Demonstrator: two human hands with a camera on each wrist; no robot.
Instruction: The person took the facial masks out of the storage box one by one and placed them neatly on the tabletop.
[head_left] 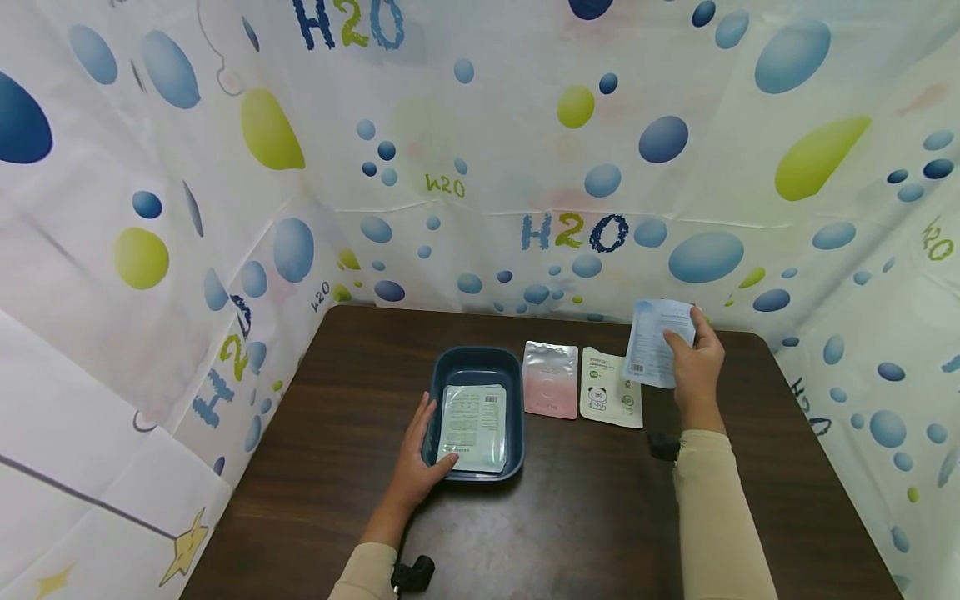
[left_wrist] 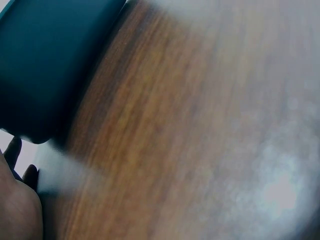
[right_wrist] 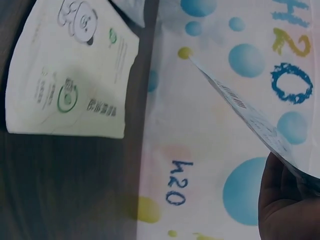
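Note:
In the head view a dark blue tray [head_left: 515, 454] stands on the table, with a pale green-and-white packet [head_left: 474, 429] lying in it. My left hand [head_left: 415, 458] rests at the tray's left side, its fingers extended along the rim and its thumb over the near-left corner. My right hand [head_left: 699, 367] pinches a light blue printed packet [head_left: 654, 342] between thumb and fingers, raised at the table's right rear. In the right wrist view that packet [right_wrist: 257, 122] appears nearly edge-on. Just left of it lies a cream sheet-mask packet with a bear drawing [head_left: 606, 387].
A silver-and-pink packet [head_left: 551, 380] lies between the tray and the cream packet. The brown wooden table [head_left: 585, 508] ends at the back against a white curtain [head_left: 510, 150] printed with blue and green drops. A small black device [head_left: 412, 575] sits at the left wrist.

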